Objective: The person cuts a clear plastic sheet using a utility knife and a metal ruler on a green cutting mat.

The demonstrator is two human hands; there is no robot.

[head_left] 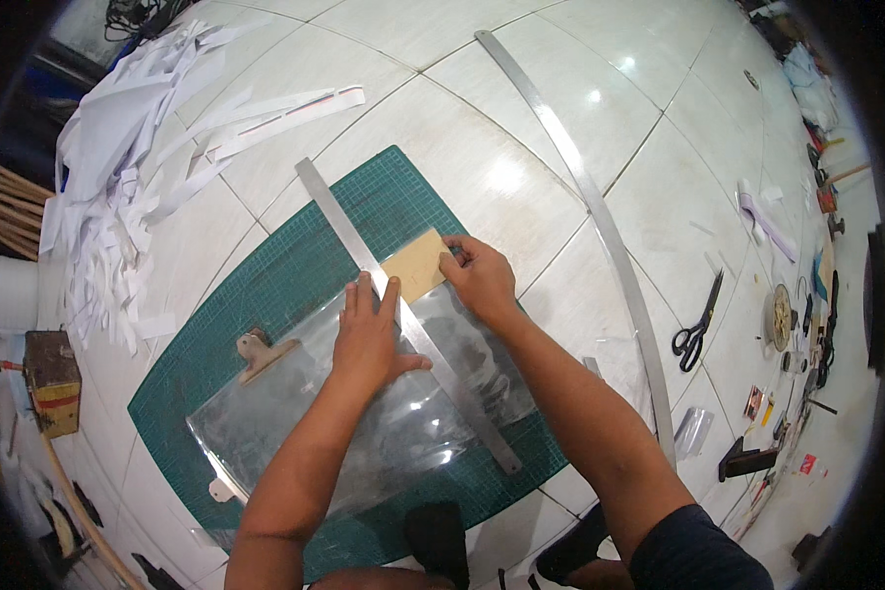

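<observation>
My left hand (367,339) lies with fingers spread, pressing down on a steel ruler (452,388) and the clear plastic sheet (285,423) under it. The ruler runs slantwise across the sheet and past its edge. At the sheet's far edge, my right hand (482,280) pinches the right end of a pale yellow rectangular card (413,267) between thumb and fingers. The card's left side meets the ruler. Beneath everything is a green gridded cutting mat (221,315). A metal clip (264,354) grips the sheet's far edge, and another clip (224,489) sits at its left end.
A longer steel ruler (592,197) lies on the white floor tiles to the right, with black-handled scissors (693,339) beyond it. White paper offcuts (118,177) pile up at the left, near a wooden block (53,383). Small tools and scraps line the right side.
</observation>
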